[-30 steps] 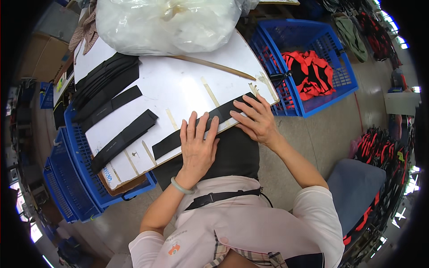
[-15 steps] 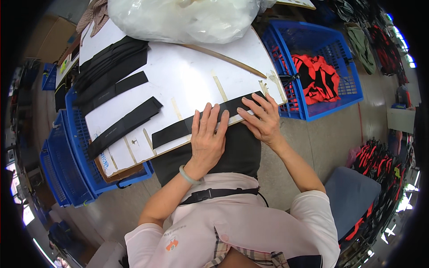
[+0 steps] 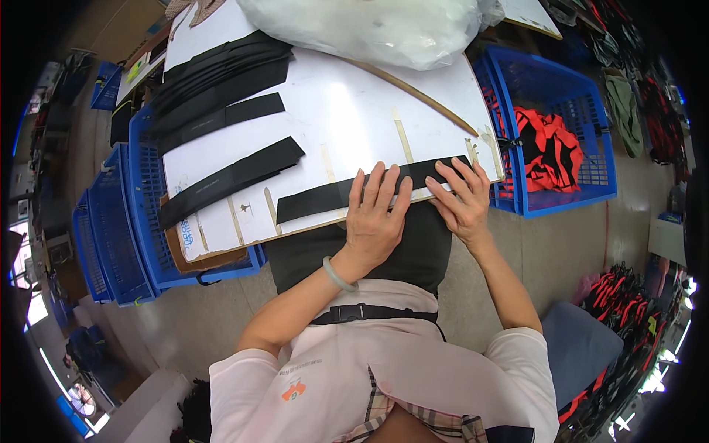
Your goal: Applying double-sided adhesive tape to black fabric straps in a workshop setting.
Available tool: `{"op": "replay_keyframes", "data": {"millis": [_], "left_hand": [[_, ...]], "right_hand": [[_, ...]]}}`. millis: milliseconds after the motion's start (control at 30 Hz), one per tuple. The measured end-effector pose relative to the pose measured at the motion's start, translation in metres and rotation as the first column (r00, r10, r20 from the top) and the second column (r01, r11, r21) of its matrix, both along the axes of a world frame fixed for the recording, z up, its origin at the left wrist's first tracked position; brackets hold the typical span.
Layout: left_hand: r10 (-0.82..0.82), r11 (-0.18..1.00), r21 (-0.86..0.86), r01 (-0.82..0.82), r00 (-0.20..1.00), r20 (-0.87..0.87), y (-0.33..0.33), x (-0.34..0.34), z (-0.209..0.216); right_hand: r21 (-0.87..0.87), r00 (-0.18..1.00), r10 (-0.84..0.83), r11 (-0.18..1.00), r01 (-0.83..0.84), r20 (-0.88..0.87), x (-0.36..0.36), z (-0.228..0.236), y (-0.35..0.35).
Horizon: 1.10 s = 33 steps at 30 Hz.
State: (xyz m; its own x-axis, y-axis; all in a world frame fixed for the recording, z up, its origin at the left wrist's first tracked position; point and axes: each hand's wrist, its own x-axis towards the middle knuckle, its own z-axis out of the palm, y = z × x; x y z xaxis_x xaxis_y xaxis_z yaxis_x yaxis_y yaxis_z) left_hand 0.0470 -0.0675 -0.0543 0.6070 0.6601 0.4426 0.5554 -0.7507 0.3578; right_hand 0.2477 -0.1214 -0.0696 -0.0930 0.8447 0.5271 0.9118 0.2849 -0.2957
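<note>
A long flat strip of black fabric (image 3: 314, 203) lies along the near edge of a white tabletop (image 3: 354, 81). My left hand (image 3: 377, 221) rests flat on its middle, fingers stretched out and a little apart. Over the strip's right end, my right hand (image 3: 465, 203) lies with its fingers spread. Neither hand grips anything; part of the strip is hidden under the fingers. To the left lie a folded black strip (image 3: 229, 183) and another black strip (image 3: 221, 122). Behind them is a stack of similar black pieces (image 3: 229, 70).
A clear plastic bag with white contents (image 3: 377, 29) sits at the far edge, beside a thin wooden stick (image 3: 421, 96). To the right stands a blue crate (image 3: 526, 177) holding red and black fabric (image 3: 550, 151). More blue crates (image 3: 136, 221) stand left. Tape strips mark the tabletop.
The whole view has shifted, so the table and my hands appear farther right. Both hands stay flat on the black strip in almost the same places.
</note>
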Motion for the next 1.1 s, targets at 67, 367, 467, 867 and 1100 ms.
{"op": "replay_keyframes", "data": {"millis": [67,367,467,867,1100], "left_hand": [[-0.004,1.0,0.013,0.004,1.0,-0.01,0.0,-0.001,0.0],[-0.026,0.999,-0.025,0.024,0.997,-0.071,0.0,-0.009,0.006],[-0.047,0.999,-0.029,0.045,0.995,-0.092,0.001,-0.01,0.011],[-0.062,0.981,-0.177,0.074,0.995,0.074,-0.002,-0.015,-0.006],[-0.079,0.995,0.038,0.095,0.949,-0.305,0.003,-0.014,0.002]], "right_hand": [[0.003,1.0,0.003,1.0,-0.003,0.002,-0.001,0.001,0.001],[-0.037,1.0,0.026,0.999,-0.026,-0.009,-0.004,0.011,0.004],[-0.082,1.0,0.014,0.997,-0.013,0.007,-0.003,0.016,0.002],[-0.074,0.935,0.353,0.932,-0.355,-0.038,-0.1,0.067,0.052],[-0.2,0.881,0.473,0.86,-0.469,-0.027,-0.163,0.045,0.061]]}}
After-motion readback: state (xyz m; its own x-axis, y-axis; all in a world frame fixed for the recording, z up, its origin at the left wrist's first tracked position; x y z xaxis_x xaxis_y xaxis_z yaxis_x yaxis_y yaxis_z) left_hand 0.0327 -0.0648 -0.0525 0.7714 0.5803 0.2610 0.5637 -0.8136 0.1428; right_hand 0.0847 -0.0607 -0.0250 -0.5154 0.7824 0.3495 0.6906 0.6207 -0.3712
